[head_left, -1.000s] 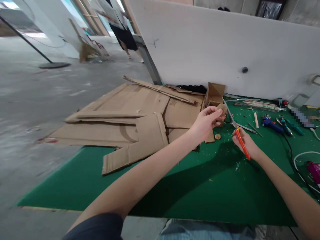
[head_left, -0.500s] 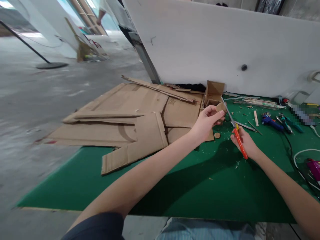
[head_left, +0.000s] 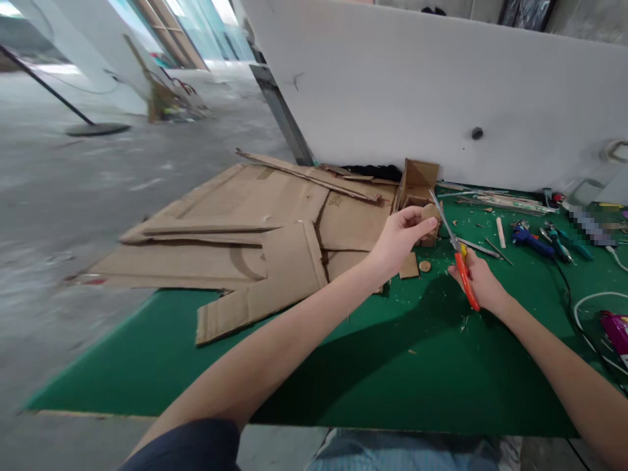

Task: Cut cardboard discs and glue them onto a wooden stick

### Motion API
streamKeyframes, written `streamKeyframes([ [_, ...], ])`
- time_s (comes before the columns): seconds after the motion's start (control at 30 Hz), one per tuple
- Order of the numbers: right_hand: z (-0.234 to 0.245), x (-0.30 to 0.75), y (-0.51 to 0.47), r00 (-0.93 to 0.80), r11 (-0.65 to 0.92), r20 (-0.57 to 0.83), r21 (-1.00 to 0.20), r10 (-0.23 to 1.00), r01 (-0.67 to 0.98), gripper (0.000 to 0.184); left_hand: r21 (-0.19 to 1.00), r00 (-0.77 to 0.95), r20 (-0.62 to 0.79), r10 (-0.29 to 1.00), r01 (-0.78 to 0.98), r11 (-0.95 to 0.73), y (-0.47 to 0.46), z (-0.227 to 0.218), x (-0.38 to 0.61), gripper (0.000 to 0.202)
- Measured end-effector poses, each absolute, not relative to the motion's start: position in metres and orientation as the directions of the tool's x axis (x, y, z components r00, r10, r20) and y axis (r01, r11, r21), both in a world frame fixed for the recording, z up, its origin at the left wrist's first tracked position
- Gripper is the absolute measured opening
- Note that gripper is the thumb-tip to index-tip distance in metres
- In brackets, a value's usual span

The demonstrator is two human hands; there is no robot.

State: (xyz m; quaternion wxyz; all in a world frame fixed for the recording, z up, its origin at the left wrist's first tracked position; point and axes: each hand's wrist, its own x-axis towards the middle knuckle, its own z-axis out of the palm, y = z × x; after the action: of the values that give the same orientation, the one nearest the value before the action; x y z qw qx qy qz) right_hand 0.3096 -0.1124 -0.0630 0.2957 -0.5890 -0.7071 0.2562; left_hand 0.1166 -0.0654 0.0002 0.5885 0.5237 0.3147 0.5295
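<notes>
My left hand [head_left: 400, 237] pinches a small round cardboard disc [head_left: 430, 212] above the green table [head_left: 392, 366]. My right hand [head_left: 478, 282] grips orange-handled scissors [head_left: 458, 258], whose blades point up and left toward the disc's edge. Another small cardboard disc [head_left: 425, 266] lies on the mat just below, beside a small cardboard scrap [head_left: 409, 266]. A small open cardboard box [head_left: 419, 180] stands right behind the held disc.
Large flattened cardboard sheets [head_left: 255, 235] cover the table's left half. A white board [head_left: 441, 91] stands along the back. Pliers and a blue tool [head_left: 532, 241], wooden sticks [head_left: 500, 232], cables [head_left: 589, 307] and a pink object [head_left: 615, 330] lie at the right.
Both hands with disc and scissors have drifted slightly left and up in view as the camera shifted. A person seen far back at the top left is gone.
</notes>
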Motion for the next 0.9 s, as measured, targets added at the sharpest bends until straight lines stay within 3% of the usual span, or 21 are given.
streamKeyframes([
  [0.17,-0.0706,0.3115,-0.1118,-0.13,0.184,0.129,-0.728,0.983,0.661,0.04,0.943,0.247,0.184,0.951,-0.317,-0.1,-0.0673,0.0002,0.118,0.031],
  [0.37,-0.0668,0.3137,-0.1149,-0.179,0.23,0.146,-0.668,0.973,0.708,0.042,0.942,0.251,0.203,0.946,-0.312,-0.12,-0.0644,-0.0017,0.1167,0.03],
  [0.57,-0.0625,0.3101,-0.1169,-0.162,0.193,0.111,-0.696,0.981,0.692,0.045,0.954,0.251,0.275,0.928,-0.186,-0.233,-0.0598,-0.0039,0.1129,0.027],
  [0.7,-0.0627,0.308,-0.1172,-0.15,0.176,0.102,-0.739,0.983,0.651,0.042,0.954,0.274,0.26,0.926,-0.224,-0.201,-0.0623,-0.004,0.1144,0.028],
  [0.9,-0.0614,0.3089,-0.1154,-0.15,0.195,0.125,-0.681,0.981,0.706,0.04,0.954,0.28,0.247,0.928,-0.238,-0.182,-0.0644,-0.0036,0.1149,0.026],
])
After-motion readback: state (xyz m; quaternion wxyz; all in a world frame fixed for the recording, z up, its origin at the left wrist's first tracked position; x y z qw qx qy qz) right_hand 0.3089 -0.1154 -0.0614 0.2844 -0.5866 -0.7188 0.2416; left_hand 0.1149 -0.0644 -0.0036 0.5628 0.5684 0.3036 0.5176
